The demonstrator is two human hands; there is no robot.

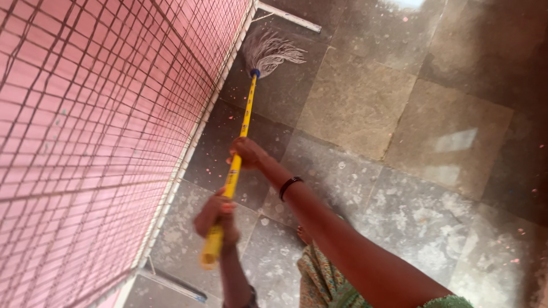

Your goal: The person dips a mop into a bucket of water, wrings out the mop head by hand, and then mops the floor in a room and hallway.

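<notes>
The left hand point(216, 215) wraps the near end of the yellow mop handle point(242, 128); the right hand point(246, 153) clasps it higher. The handle runs straight away from both grips to the mop head point(268, 51), on the stone floor point(354, 102) beside the pink tiled wall point(85, 114).

Mop point(245, 114) with yellow handle, blue collar, grey-white string head, slanting from lower left up toward the pink wall's base, strings fanning out flat on dark stone floor, handle end pointing toward camera, blurring slightly
</notes>
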